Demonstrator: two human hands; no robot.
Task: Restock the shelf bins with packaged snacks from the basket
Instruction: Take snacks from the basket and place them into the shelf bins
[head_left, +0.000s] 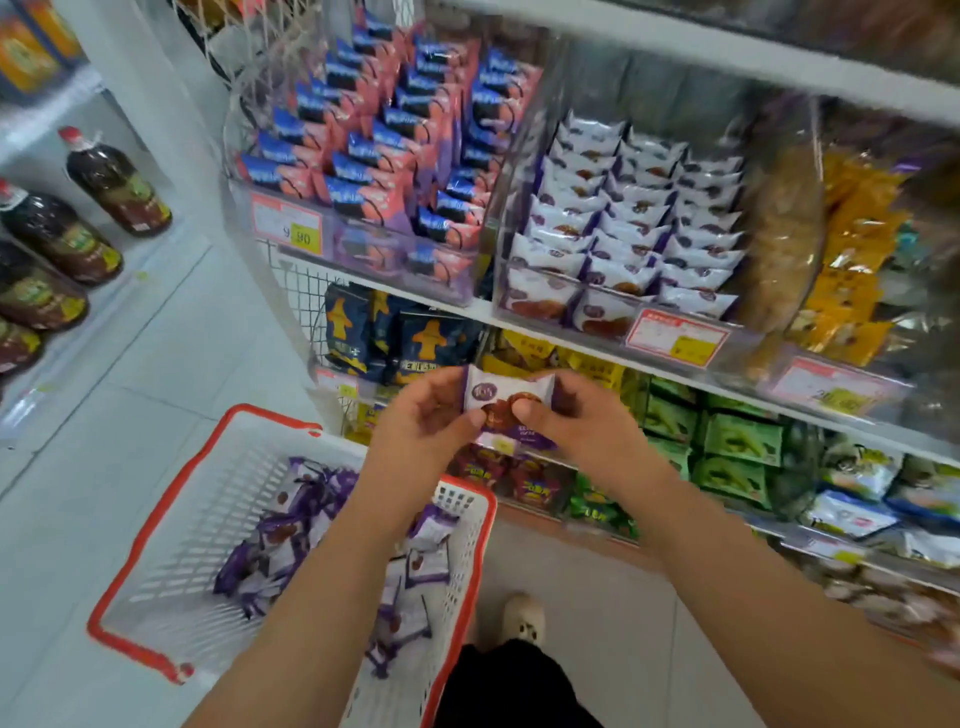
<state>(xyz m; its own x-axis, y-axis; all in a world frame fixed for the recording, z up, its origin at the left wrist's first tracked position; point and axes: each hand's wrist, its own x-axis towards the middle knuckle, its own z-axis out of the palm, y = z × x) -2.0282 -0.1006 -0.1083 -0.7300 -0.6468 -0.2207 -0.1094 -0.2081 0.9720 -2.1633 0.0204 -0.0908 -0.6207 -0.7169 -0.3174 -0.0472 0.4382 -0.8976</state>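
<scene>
While both hands are busy with one purple-and-white snack pack (506, 402) at the centre of the frame, this looks like the mid-restock step: pack picked up, not yet shelved. The left hand (423, 426) pinches its left edge and the right hand (563, 421) grips the right side, thumb pressed on the front, so it's held flat facing the camera, in the air below the shelf edge.

The matching bin (613, 306) sits up and to the right of centre, already lined with rows of the same white-purple packs. The red-rimmed white basket (156, 525) in the lower left still has a loose pile of those packs, so I'd guess there's plenty left to do.

Next move, I reckon: lift the pack up and right over the clear front wall and slot it into a row, standing like its neighbours. One hand could probably do that while the other goes back to the basket.
</scene>
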